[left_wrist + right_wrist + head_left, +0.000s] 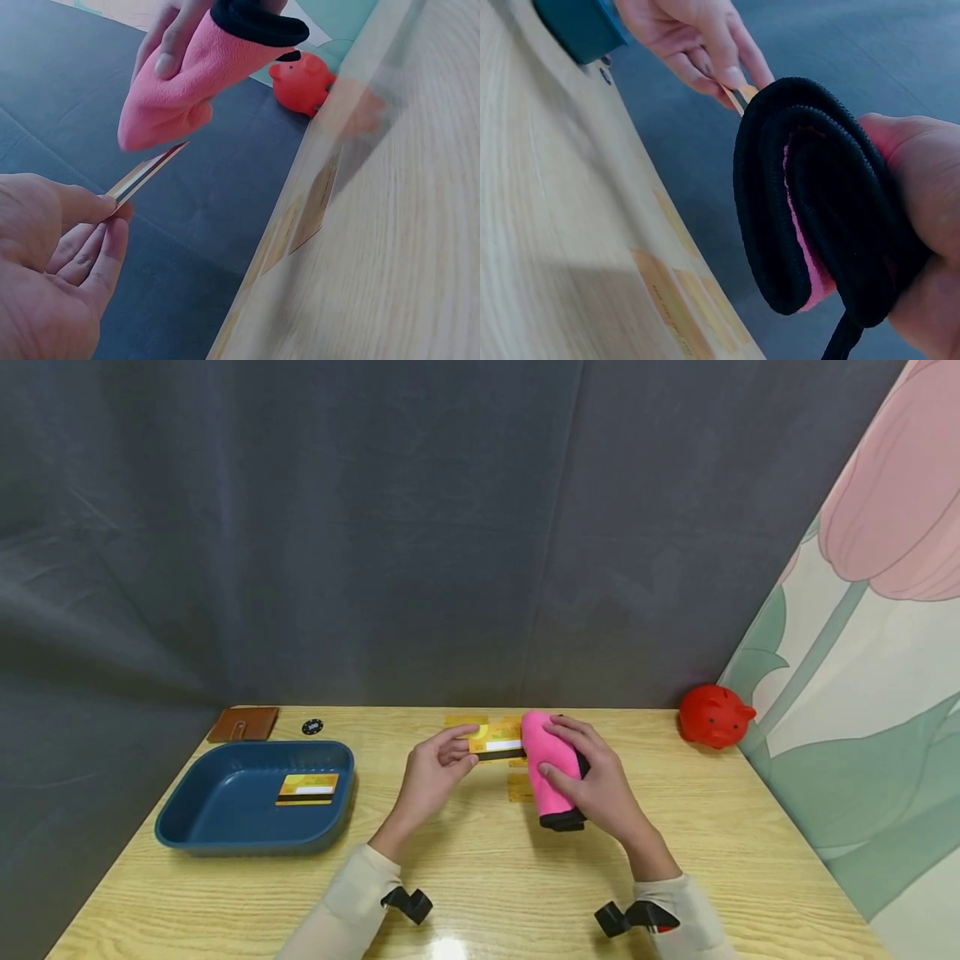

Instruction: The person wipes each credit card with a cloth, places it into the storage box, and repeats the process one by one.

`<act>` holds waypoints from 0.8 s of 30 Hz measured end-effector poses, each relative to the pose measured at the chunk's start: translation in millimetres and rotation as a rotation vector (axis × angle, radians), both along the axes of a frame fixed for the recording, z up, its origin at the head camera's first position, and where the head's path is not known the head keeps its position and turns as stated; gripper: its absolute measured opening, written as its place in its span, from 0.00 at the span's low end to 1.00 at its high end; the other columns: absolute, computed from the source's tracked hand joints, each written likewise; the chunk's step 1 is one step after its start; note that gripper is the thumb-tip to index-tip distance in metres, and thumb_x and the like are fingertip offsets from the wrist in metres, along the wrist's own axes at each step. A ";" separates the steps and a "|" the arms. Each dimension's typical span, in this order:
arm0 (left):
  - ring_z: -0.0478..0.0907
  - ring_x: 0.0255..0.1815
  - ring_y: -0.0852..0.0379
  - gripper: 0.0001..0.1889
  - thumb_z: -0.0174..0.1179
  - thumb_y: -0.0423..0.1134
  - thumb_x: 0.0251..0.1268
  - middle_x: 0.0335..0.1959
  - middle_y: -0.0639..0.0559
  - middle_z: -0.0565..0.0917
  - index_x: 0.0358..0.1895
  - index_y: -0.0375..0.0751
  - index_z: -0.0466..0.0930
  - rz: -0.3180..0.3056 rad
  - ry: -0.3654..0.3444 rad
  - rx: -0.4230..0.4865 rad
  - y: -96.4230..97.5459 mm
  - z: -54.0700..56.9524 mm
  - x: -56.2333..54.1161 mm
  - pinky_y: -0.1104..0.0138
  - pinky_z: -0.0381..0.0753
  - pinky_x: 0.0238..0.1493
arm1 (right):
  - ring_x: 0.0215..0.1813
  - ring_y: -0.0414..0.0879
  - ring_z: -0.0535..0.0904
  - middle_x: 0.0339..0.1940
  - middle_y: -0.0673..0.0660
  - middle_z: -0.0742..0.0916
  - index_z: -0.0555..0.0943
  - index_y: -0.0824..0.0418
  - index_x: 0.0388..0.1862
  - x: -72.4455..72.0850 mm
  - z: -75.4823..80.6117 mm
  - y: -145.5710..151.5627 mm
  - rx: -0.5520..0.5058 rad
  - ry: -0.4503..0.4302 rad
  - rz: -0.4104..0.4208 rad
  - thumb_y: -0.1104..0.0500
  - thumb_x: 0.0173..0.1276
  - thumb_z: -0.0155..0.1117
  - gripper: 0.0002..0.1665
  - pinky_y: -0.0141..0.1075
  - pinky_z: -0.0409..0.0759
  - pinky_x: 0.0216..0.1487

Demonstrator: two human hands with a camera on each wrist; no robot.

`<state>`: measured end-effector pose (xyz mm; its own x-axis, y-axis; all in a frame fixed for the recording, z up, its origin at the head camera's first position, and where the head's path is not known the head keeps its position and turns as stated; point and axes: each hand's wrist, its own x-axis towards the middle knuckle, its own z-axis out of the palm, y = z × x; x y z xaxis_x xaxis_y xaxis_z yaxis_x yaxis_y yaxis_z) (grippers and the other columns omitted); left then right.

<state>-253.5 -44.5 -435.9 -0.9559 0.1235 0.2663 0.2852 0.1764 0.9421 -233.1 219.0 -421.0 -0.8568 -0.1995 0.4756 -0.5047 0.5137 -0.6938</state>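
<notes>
1 card [307, 789] is laid in blue tray [232, 803]; 2nd card [495, 742] is pinched by L hand [433, 770], pink cloth [553, 768] gripped by R hand [602, 778]; other cards [521, 788] left on bench [480, 868].

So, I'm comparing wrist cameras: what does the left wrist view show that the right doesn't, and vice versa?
Only the left: a red, round piggy bank and pale green wall.
Only the right: a blue, rounded tray corner and a small black chip.
Both: left hand pinching a thin yellow card, right hand holding a pink-and-black fabric bundle, flat yellow cards, pale wooden table, dark curtain.
</notes>
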 end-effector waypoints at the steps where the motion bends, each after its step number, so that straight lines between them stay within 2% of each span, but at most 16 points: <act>1: 0.89 0.48 0.50 0.22 0.70 0.30 0.65 0.47 0.44 0.91 0.61 0.50 0.85 -0.004 0.002 0.001 1.1 -0.1 0.3 0.69 0.88 0.47 | 0.74 0.54 0.74 0.73 0.54 0.79 0.80 0.52 0.68 0.4 -0.6 -2.3 0.007 0.000 0.008 0.58 0.64 0.78 0.33 0.22 0.73 0.65; 4: 0.90 0.47 0.50 0.22 0.70 0.29 0.64 0.46 0.44 0.91 0.61 0.48 0.85 -0.014 0.004 0.007 4.6 -1.4 0.5 0.70 0.88 0.47 | 0.75 0.55 0.73 0.73 0.53 0.78 0.80 0.52 0.68 1.8 -2.7 -9.9 0.038 0.002 0.027 0.59 0.64 0.78 0.33 0.35 0.79 0.68; 7: 0.90 0.47 0.51 0.22 0.70 0.29 0.64 0.46 0.44 0.91 0.61 0.48 0.85 -0.012 0.002 0.004 7.7 -2.6 1.3 0.70 0.88 0.47 | 0.75 0.55 0.74 0.73 0.53 0.78 0.80 0.53 0.68 3.2 -5.7 -17.5 0.057 0.010 0.043 0.60 0.63 0.78 0.33 0.48 0.82 0.66; 16: 0.89 0.49 0.50 0.21 0.71 0.33 0.65 0.46 0.45 0.91 0.61 0.49 0.85 -0.018 0.018 0.012 12.2 -3.7 5.4 0.64 0.88 0.52 | 0.71 0.54 0.77 0.72 0.54 0.79 0.80 0.54 0.68 9.8 -6.3 -36.8 0.087 0.059 0.100 0.62 0.62 0.78 0.34 0.45 0.85 0.60; 24: 0.89 0.49 0.51 0.21 0.70 0.33 0.66 0.46 0.46 0.91 0.61 0.51 0.85 -0.032 0.027 -0.023 12.8 -1.1 7.4 0.67 0.88 0.51 | 0.70 0.55 0.79 0.71 0.55 0.80 0.81 0.57 0.67 11.2 -4.4 -36.3 0.092 0.049 0.051 0.62 0.62 0.79 0.33 0.51 0.84 0.61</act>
